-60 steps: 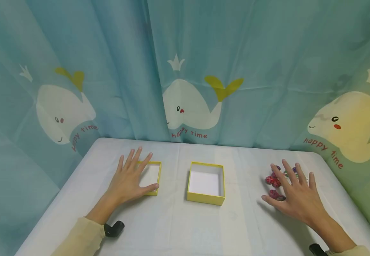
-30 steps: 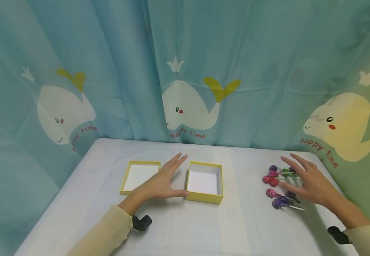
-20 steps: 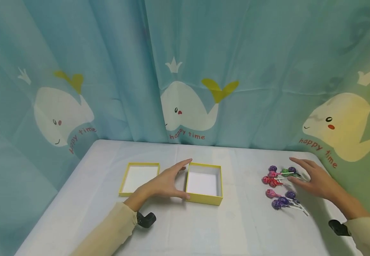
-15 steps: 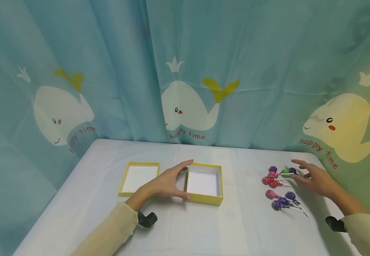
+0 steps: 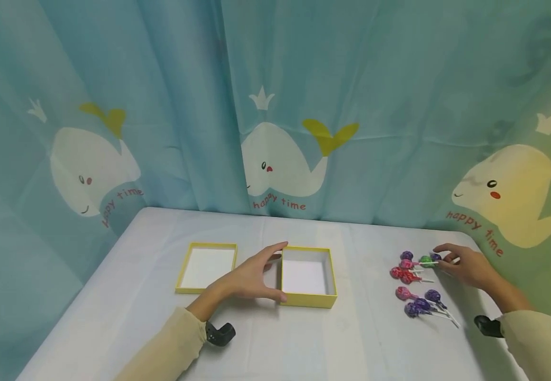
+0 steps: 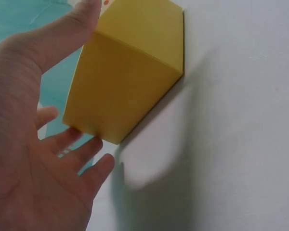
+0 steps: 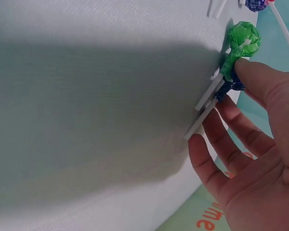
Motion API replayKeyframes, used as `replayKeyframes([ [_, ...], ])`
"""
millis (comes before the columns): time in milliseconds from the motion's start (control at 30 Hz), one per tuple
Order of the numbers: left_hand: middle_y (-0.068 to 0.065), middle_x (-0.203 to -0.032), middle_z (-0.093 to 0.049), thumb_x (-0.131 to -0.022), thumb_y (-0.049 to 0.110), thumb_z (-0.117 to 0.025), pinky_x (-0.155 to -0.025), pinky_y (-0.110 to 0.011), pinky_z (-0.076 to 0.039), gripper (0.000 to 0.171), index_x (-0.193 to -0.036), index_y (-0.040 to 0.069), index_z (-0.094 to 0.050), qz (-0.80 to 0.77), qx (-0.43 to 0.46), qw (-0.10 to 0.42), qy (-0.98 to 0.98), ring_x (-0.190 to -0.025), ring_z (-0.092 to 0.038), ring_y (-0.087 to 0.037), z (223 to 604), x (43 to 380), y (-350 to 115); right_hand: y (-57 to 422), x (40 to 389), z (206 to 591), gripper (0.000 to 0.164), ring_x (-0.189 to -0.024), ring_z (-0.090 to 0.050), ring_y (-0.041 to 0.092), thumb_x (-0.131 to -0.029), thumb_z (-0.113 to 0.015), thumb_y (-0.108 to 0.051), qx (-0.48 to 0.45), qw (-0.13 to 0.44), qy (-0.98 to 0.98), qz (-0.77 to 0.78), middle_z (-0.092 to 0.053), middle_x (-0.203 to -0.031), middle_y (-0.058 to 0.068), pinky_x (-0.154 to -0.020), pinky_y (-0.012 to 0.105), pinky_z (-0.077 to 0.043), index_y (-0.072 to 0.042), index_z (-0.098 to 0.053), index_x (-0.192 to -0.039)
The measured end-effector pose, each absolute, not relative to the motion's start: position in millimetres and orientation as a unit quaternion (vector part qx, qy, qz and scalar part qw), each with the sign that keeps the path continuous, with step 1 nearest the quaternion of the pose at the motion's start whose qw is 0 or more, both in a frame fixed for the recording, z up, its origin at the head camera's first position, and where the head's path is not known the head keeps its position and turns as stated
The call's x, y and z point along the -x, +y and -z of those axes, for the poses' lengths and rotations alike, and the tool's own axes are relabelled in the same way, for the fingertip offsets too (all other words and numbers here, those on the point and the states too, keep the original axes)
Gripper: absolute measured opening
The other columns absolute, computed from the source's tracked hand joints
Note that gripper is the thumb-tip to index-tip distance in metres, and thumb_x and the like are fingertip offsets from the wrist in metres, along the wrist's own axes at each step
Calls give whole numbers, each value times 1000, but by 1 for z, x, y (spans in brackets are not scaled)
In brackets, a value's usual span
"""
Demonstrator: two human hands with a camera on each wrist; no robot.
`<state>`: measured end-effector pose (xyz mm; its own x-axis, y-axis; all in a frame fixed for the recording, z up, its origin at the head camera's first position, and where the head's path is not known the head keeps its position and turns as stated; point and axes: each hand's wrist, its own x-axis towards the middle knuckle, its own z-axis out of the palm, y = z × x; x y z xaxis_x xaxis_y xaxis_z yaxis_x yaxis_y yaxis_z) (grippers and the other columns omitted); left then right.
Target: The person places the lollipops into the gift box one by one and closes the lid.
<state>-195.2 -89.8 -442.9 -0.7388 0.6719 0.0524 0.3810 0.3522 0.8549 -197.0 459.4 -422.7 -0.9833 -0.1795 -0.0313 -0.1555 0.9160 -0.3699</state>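
Observation:
An open yellow box (image 5: 306,301) with a white inside stands mid-table. My left hand (image 5: 250,275) holds its left side, thumb at the near corner and index finger at the far one. The left wrist view shows the fingertips against the yellow wall. On the right, my right hand (image 5: 468,267) has thumb and curled fingers round a purple lollipop (image 7: 229,89). The thumb tip lies against a green lollipop (image 7: 244,39) beside it. Both lollipops still lie on the table. How firm that pinch is cannot be seen.
A shallow yellow-rimmed lid (image 5: 207,267) lies left of the box. Red and pink lollipops (image 5: 406,276) lie left of the right hand, and purple ones (image 5: 412,309) lie nearer the front. A blue whale curtain (image 5: 399,174) hangs behind the white table (image 5: 313,344).
From flat over lid and lollipops, both hands have shifted: the left moved right onto the box, the right lowered and curled round the purple lollipop. The box turned slightly.

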Motion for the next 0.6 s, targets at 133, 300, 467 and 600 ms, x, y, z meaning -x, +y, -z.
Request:
replayKeyframes([
  [133, -6, -168, -25, -79, 27, -92, -121, -35, -36, 110, -163, 13, -22, -479, -323, 159, 800, -150, -34, -24, 445, 193, -89, 459, 195, 423, 27, -83, -64, 30, -93, -73, -8, 87, 26, 977, 192, -70, -94, 15, -63, 32, -50, 2, -67, -117],
  [300, -7, -167, -27, -81, 25, -90, -121, -33, -35, 106, -163, 12, -23, -497, -314, 160, 793, -151, -34, -27, 446, 189, -90, 458, 195, 423, 25, -88, -66, 36, -94, -72, -7, 83, 30, 976, 199, -70, -97, 18, -67, 36, -54, 3, -68, -117],
  [467, -7, -166, -30, -81, 24, -90, -121, -33, -35, 104, -162, 14, -26, -509, -306, 159, 788, -150, -35, -26, 449, 188, -90, 458, 195, 423, 23, -86, -67, 35, -93, -73, -7, 84, 22, 974, 209, -71, -97, 20, -66, 33, -55, 4, -67, -113],
  [600, -4, -165, -31, -81, 24, -91, -120, -30, -36, 103, -162, 16, -27, -512, -303, 159, 788, -150, -36, -22, 450, 188, -90, 458, 197, 420, 21, -83, -66, 28, -92, -74, -8, 95, -2, 973, 212, -72, -98, 17, -63, 26, -54, 2, -69, -109],
])
